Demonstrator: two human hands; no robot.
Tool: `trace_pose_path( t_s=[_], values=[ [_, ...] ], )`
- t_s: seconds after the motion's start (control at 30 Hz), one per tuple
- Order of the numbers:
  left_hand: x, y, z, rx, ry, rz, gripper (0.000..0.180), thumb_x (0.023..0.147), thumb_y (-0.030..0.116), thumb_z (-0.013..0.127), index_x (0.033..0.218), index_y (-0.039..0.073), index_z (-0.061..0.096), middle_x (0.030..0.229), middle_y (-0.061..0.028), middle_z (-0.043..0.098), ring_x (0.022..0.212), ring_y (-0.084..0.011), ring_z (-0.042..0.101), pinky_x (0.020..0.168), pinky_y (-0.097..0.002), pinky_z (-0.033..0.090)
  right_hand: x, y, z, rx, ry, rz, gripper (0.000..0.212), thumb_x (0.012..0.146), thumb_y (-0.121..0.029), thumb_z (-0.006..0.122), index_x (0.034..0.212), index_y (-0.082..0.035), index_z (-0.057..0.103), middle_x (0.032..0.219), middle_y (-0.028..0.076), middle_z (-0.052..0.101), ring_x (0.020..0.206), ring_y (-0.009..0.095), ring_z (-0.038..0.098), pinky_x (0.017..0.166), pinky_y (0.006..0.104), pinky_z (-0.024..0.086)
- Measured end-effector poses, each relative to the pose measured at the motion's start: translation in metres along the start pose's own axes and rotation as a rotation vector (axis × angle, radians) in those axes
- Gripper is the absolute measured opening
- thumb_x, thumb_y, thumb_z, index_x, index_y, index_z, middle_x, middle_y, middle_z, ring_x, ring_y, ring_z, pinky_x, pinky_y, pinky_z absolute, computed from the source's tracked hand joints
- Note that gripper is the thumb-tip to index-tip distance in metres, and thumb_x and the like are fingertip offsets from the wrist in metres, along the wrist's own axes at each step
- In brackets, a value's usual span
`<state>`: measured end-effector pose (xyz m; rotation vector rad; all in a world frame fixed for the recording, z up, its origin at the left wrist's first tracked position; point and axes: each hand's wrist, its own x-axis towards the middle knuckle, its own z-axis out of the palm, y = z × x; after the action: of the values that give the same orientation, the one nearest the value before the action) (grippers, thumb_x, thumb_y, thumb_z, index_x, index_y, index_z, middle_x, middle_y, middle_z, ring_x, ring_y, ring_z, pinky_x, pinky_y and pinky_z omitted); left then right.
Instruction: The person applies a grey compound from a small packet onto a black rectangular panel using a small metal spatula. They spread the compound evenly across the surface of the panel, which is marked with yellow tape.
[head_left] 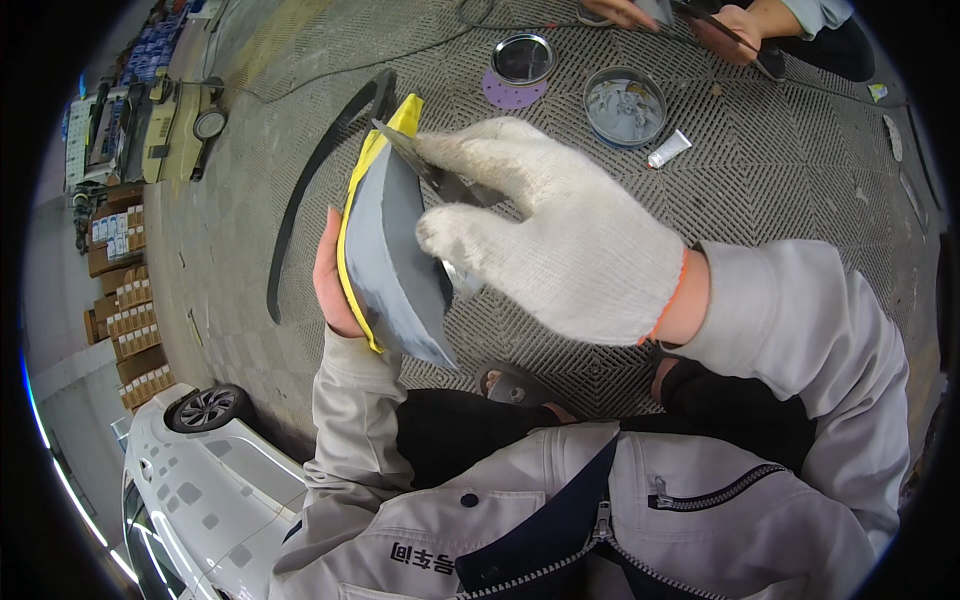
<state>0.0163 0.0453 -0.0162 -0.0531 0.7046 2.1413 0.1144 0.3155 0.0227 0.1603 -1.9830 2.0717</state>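
My bare left hand is wrapped round the left side of a curved grey panel, which looks like a car body part. Yellow tape runs along the panel's left edge and top. Above the panel's right face is my right hand, in a white knit glove with an orange cuff. Its thumb and fingers are closed on a thin metal putty knife, whose corner lies at the panel's upper end. Most of my left fingers are hidden behind the panel.
On the patterned floor mat stand an open tin of grey paste, its lid, a purple sanding disc, a white tube and a curved black strip. A co-worker's hand is far right; a white car stands lower left.
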Motion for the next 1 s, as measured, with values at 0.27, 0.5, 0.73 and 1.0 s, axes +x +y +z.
trace_pose_path(
  t_s=[0.27, 0.5, 0.73, 1.0],
  values=[
    [0.0, 0.003, -0.004, -0.009, 0.04, 0.028, 0.067, 0.123, 0.049, 0.036, 0.165, -0.001, 0.051, 0.162, -0.0272, 0.061, 0.143, -0.0442, 0.066, 0.125, -0.0601, 0.05, -0.016, -0.018, -0.008, -0.192, -0.123, 0.043, 0.064, 0.104, -0.022, 0.078, 0.156, 0.011, 0.059, 0.14, 0.023, 0.065, 0.126, 0.031, 0.07, 0.11, 0.0379, 0.059],
    [0.0, 0.001, -0.003, -0.009, 0.044, 0.015, 0.067, 0.123, 0.049, 0.038, 0.164, -0.002, 0.052, 0.156, -0.027, 0.066, 0.136, -0.0431, 0.071, 0.121, -0.0593, 0.055, -0.003, -0.013, -0.005, -0.209, -0.106, 0.037, 0.064, 0.105, -0.022, 0.077, 0.155, 0.013, 0.059, 0.139, 0.022, 0.065, 0.125, 0.029, 0.071, 0.109, 0.0363, 0.058],
    [0.004, -0.003, 0.007, -0.017, 0.061, -0.011, 0.068, 0.121, 0.052, 0.041, 0.162, 0.0, 0.055, 0.15, -0.0258, 0.07, 0.132, -0.0424, 0.073, 0.114, -0.0591, 0.06, -0.012, -0.028, -0.003, -0.164, -0.158, 0.163, 0.066, 0.103, -0.022, 0.073, 0.156, 0.014, 0.057, 0.14, 0.025, 0.064, 0.128, 0.031, 0.07, 0.11, 0.0375, 0.058],
    [0.001, -0.009, 0.019, -0.035, 0.155, 0.0, 0.071, 0.119, 0.057, 0.039, 0.159, 0.001, 0.057, 0.144, -0.0272, 0.072, 0.124, -0.0439, 0.076, 0.107, -0.0599, 0.065, -0.025, -0.043, -0.004, -0.108, -0.301, 0.247, 0.075, 0.099, -0.02, 0.07, 0.161, 0.017, 0.05, 0.149, 0.03, 0.054, 0.128, 0.037, 0.069, 0.111, 0.0411, 0.061]
  ],
)
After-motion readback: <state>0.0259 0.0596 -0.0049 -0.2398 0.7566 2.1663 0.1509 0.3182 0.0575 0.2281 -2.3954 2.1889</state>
